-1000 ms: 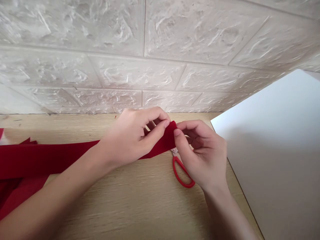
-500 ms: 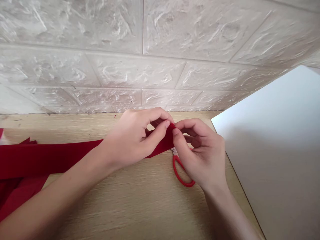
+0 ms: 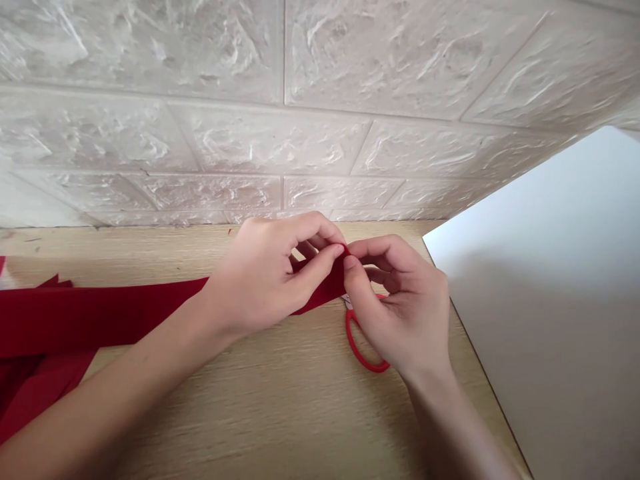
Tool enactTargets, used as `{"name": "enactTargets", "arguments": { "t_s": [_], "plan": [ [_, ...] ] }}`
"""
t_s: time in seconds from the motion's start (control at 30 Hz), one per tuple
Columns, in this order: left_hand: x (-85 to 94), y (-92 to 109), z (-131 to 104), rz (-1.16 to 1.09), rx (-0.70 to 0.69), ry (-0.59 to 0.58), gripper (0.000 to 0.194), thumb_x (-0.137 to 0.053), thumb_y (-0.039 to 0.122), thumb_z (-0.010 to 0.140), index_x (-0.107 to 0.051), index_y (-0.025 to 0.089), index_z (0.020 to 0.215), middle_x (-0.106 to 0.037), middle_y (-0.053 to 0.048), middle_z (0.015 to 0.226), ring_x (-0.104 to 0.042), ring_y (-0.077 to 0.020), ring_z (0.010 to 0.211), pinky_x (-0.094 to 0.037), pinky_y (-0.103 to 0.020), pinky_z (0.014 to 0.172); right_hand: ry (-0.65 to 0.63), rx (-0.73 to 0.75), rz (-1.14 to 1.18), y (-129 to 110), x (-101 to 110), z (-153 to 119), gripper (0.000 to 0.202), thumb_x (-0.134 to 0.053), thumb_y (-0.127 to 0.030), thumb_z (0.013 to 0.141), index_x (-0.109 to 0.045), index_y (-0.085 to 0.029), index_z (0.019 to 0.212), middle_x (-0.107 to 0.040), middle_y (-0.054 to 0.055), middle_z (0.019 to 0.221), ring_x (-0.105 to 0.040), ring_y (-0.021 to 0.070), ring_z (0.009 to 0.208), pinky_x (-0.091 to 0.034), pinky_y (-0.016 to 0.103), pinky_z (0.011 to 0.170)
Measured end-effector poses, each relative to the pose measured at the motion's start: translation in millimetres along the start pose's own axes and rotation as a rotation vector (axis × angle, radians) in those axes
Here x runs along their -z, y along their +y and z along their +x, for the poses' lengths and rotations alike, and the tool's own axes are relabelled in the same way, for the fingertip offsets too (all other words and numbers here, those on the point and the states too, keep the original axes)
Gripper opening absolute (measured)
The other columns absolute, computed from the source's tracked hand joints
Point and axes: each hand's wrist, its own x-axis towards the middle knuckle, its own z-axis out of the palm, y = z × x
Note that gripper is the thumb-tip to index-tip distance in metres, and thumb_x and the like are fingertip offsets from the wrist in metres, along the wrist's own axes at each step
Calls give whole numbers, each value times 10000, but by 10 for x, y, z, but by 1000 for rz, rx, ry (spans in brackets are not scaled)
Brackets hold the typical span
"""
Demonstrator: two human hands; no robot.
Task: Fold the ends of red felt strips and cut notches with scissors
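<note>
A long dark red fabric strip (image 3: 125,310) runs from the left edge to the middle, passing behind my left wrist. Near its right end, my left hand (image 3: 280,273) pinches the upper edge between thumb and index finger. Close beside it, my right hand (image 3: 405,300) pinches the same end, the fingertips of both hands almost touching. Red-handled scissors (image 3: 354,343) lie on the table beneath, partly covered by the strip and my right hand; their blades are mostly hidden.
More red fabric (image 3: 50,387) lies at the lower left on the pale wooden table (image 3: 260,407). A white brick-patterned wall (image 3: 235,140) rises behind it. At the right stands a large whitish panel (image 3: 560,287).
My left thumb has shifted slightly at the strip's edge. Both hands keep their pinch, and the scissors stay where they were.
</note>
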Motion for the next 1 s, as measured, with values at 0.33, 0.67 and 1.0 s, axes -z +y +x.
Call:
{"name": "enactTargets", "arguments": {
  "t_s": [0.33,0.67,1.0],
  "plan": [
    [-16,-30,19,-41,-6,9,119,-640,260,944,-756,236,952,-799,44,896,-725,-97,729,-572,-160,624,93,105,16,45,-44,-7,94,-677,-180,917,-662,-241,987,-745,-15,923,-729,122,772,-655,262,717],
    [4,-20,2,6,-64,183,95,-653,261,952,-737,220,934,-782,34,881,-717,-99,753,-569,-176,655,-25,-109,333,37,-17,73,68,-709,-241,921,-717,-214,859,-771,-12,772,-703,104,603,-581,192,510],
    [8,-50,15,-1,-33,283,90,-653,253,934,-721,199,913,-758,21,826,-679,-98,688,-538,-191,597,-7,-113,303,82,-24,21,96,-726,-276,927,-749,-191,887,-756,-9,734,-646,76,534,-547,157,458]
  ]
}}
